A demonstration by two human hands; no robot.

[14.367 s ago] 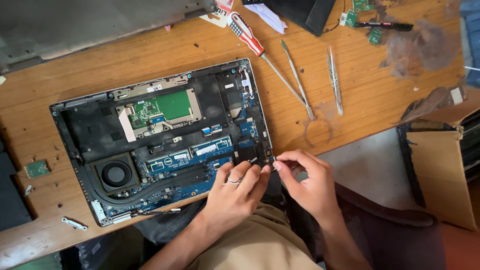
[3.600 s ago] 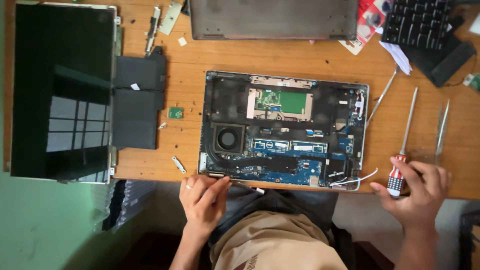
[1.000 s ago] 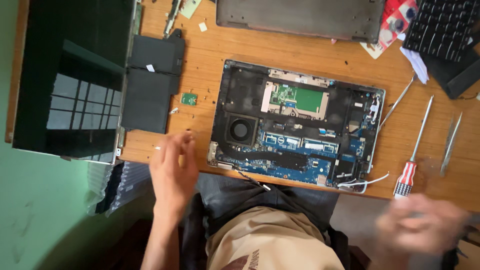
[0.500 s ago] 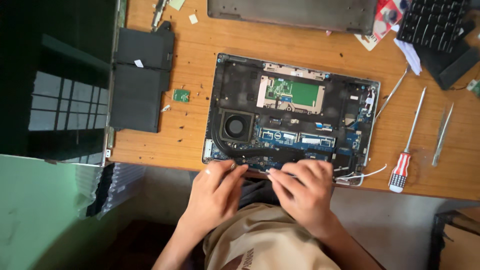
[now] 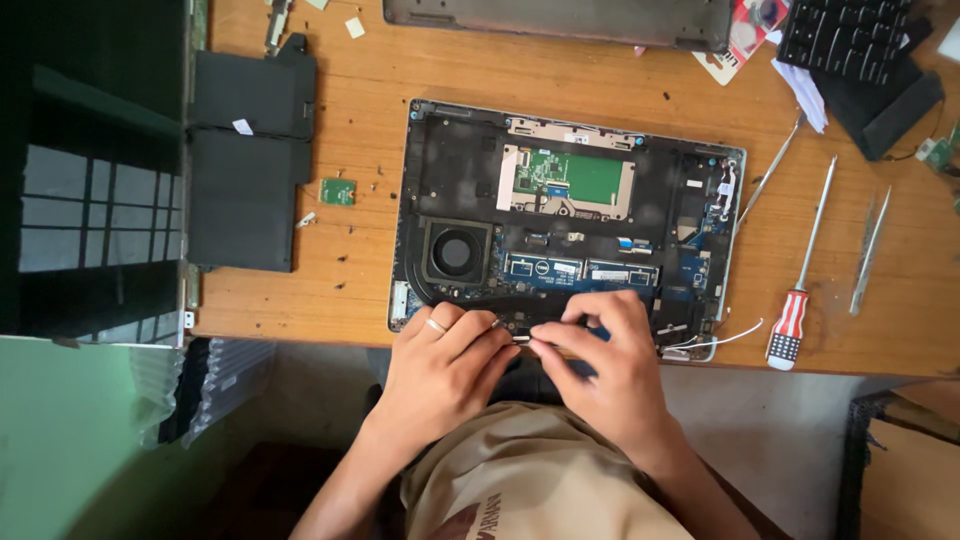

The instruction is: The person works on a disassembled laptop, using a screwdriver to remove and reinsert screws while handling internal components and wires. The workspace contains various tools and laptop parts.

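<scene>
At the near edge of the opened laptop (image 5: 570,215), which lies with its inner boards bared on the wooden tabletop (image 5: 360,290), both hands are pressed together. The left hand (image 5: 440,365) and the right hand (image 5: 605,365) are pinched, fingertips meeting, on a small metal strip (image 5: 520,338) at the laptop's front rim. The step in hand appears to be the working of that small part at the edge; whether it is being seated or freed cannot be told. A steady fingertip hold would be called for next. A red-handled screwdriver (image 5: 800,280) lies untouched at the right, a black battery (image 5: 245,160) at the left.
</scene>
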